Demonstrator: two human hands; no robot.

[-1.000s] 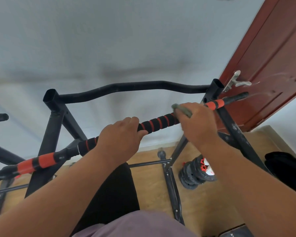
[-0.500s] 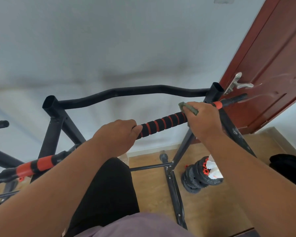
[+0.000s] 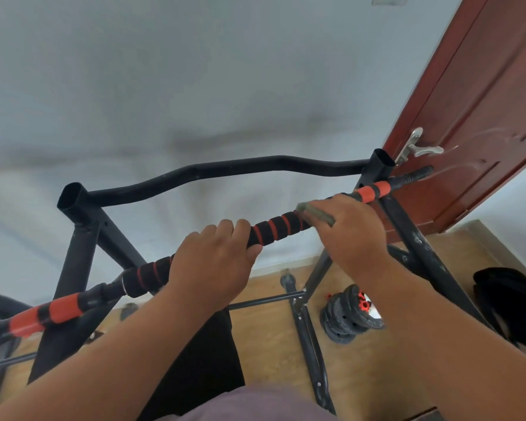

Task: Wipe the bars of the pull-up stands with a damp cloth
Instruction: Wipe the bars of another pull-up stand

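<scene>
A black pull-up stand fills the view. Its near bar (image 3: 274,230) carries black foam with red stripes and slants up to the right. My left hand (image 3: 214,261) grips this bar near its middle. My right hand (image 3: 348,230) is wrapped round the bar further right, holding a grey-green cloth (image 3: 315,213) against the foam; only a folded edge of the cloth shows above my fingers. Beyond my right hand the bar has a red sleeve (image 3: 374,189). A curved bare black bar (image 3: 225,173) runs behind, between two open-topped uprights.
A red-brown door (image 3: 480,110) with a metal handle (image 3: 416,148) stands close to the bar's right end. Dumbbell plates (image 3: 351,317) and a black bag (image 3: 510,305) lie on the wooden floor at the right. The stand's legs and crossbars spread below.
My right hand with the cloth slid right along the bar toward the red sleeve, then came back a little to the left. My left hand kept its grip.
</scene>
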